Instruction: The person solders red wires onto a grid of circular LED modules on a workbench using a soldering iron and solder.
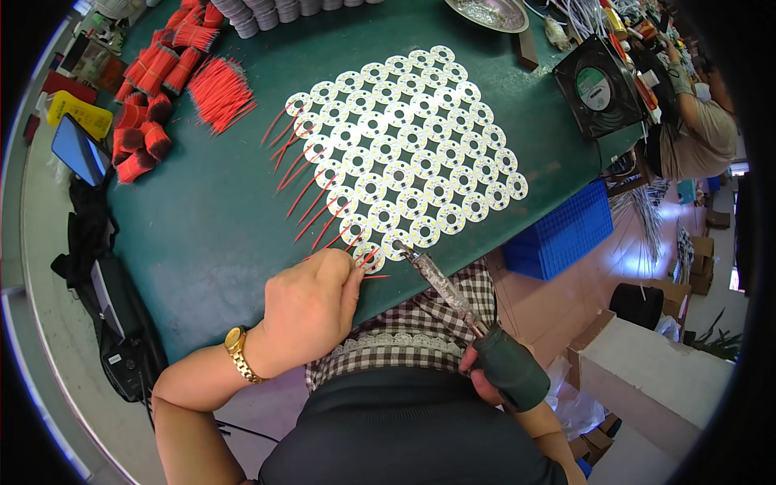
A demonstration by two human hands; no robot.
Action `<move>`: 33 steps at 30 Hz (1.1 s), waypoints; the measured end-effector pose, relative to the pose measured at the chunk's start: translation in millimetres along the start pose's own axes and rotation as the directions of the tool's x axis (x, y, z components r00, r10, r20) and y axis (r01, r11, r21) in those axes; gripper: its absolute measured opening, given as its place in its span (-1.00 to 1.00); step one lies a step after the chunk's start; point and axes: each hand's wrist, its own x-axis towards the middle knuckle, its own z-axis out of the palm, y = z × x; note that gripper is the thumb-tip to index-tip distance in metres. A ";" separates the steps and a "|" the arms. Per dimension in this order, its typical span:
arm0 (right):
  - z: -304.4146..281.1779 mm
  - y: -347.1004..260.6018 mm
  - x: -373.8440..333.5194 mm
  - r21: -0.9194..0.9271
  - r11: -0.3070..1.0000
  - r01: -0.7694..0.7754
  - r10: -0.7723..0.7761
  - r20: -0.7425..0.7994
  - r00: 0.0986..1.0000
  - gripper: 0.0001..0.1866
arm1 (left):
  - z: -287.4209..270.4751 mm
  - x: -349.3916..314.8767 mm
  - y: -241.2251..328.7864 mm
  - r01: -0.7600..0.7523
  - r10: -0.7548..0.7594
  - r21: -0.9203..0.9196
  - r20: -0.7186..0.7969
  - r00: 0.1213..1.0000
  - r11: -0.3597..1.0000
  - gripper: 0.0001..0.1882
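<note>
- Left hand [311, 303]: fingers pinched narrow on red wires [377, 277], at the near left corner of the board sheet.
- Right hand [477, 373]: wrapped round the grip of a soldering iron [443, 288]; tip over the nearest row, contact unclear.
- Board sheet [408, 173]: white ring boards, mid-table, red leads [301, 199] along its left edge.
- Loose wire heap [220, 95]: far left, on the green table [202, 242].
- Handling, in judgement: wire end flat and steady on its pad; tip touch brief; fingertips clear of hot metal; neighbouring leads undisturbed.
</note>
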 end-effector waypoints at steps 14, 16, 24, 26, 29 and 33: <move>35.4 43.6 -42.6 0.150 0.949 -0.278 0.286 -0.038 0.957 -0.64 | 3.2 1.5 1.7 -0.033 0.034 0.038 -0.024 0.999 0.999 -0.85; 31.6 38.4 -30.3 0.068 0.988 -0.140 0.146 -0.090 0.985 -0.64 | 2.2 0.0 -0.2 -0.034 0.035 0.054 -0.025 0.999 0.998 -0.85; 13.8 24.4 -9.3 -0.144 0.983 0.111 -0.121 -0.060 0.991 -0.63 | 5.0 0.1 1.0 -0.036 0.038 0.106 -0.014 0.999 0.994 -0.84; 8.9 20.2 -4.8 -0.231 0.958 0.170 -0.177 -0.006 0.984 -0.66 | 4.9 0.0 0.7 -0.039 0.041 0.113 -0.016 0.999 0.993 -0.84; 22.3 22.8 -14.4 0.015 0.994 -0.112 0.113 -0.113 0.987 -0.85 | 5.2 1.3 1.3 -0.051 0.052 0.104 -0.014 0.999 0.993 -0.83; 11.5 8.6 -3.8 -0.196 0.980 0.023 -0.036 -0.061 0.998 -0.84 | 5.1 1.4 0.2 -0.055 0.058 0.125 -0.021 0.998 0.991 -0.82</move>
